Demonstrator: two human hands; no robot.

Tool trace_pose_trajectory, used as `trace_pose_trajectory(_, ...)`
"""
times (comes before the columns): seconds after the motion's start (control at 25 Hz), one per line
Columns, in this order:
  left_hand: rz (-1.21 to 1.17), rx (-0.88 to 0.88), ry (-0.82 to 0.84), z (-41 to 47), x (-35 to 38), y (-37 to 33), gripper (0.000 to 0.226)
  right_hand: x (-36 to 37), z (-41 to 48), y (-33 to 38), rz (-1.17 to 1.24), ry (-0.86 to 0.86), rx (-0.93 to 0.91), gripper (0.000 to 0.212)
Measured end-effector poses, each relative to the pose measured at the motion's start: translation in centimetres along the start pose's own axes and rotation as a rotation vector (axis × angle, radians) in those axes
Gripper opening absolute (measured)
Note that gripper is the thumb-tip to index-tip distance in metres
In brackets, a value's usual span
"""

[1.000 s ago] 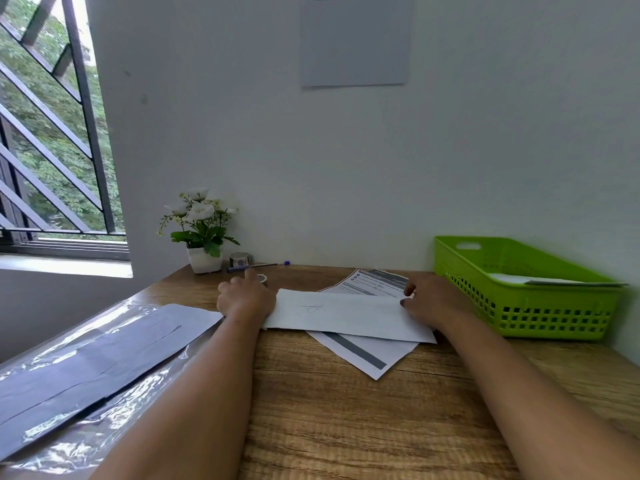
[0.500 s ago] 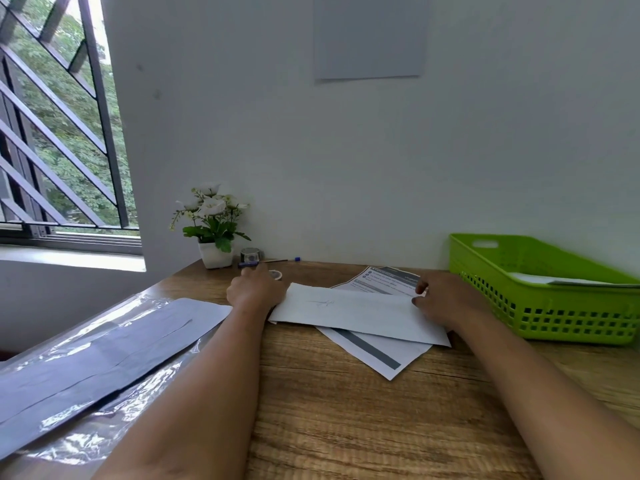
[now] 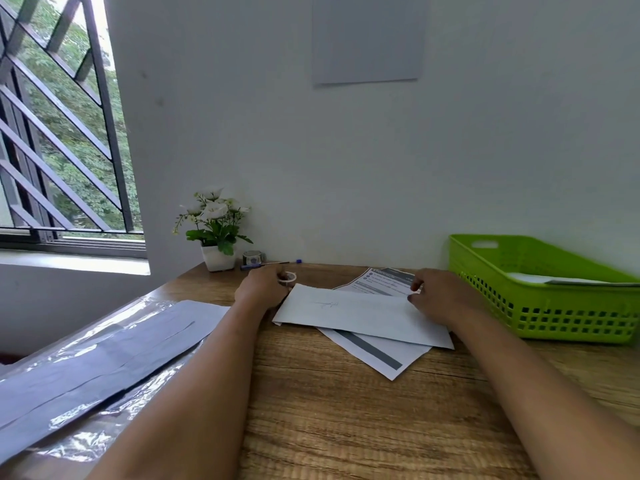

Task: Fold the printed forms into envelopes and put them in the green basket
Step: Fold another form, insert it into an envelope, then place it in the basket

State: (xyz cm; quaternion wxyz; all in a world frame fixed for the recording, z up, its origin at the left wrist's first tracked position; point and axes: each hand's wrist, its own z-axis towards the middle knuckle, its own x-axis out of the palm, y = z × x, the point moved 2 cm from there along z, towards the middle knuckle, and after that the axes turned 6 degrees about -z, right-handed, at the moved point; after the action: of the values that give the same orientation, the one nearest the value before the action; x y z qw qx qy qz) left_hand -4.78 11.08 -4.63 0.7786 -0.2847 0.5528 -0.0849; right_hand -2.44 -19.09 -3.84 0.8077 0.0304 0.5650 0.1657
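Wooden desk (image 3: 329, 410) by a pale wall held one white envelope (image 3: 360, 315), lying flat on the one printed form (image 3: 375, 356) I could see, just left of the one green basket (image 3: 554, 308). My right hand (image 3: 440, 296) pinched its far right edge; my left hand (image 3: 263, 289) sat at its left end, fingers hidden, so I could not tell its grip. Both papers looked light, thin and easily creased, best taken by the edges.

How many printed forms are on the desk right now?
1: the printed form lies on the desk, partly under the envelope. More could be hidden beneath it.
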Motion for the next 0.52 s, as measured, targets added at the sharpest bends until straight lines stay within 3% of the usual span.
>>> trace_pose_trajectory(0.16,-0.175,0.189,-0.047,-0.5,-1.1,-2.1,0.015,-0.6,-0.5,1.2,0.100,-0.066,-0.062,0.015)
trace_pose_trajectory(0.28,-0.380,0.345,0.059,-2.0,-1.9,-5.5,0.016,-1.3,-0.8,2.8,0.379,-0.084,-0.132,0.015)
trace_pose_trajectory(0.4,-0.322,0.498,0.177,-4.2,-1.0,-9.5,0.014,-2.0,-1.5,3.9,0.681,-0.027,-0.158,0.027)
trace_pose_trajectory(0.52,-0.251,0.549,0.161,-5.1,0.1,-11.0,0.026,-2.3,-1.9,4.1,0.829,-0.005,-0.158,0.032)
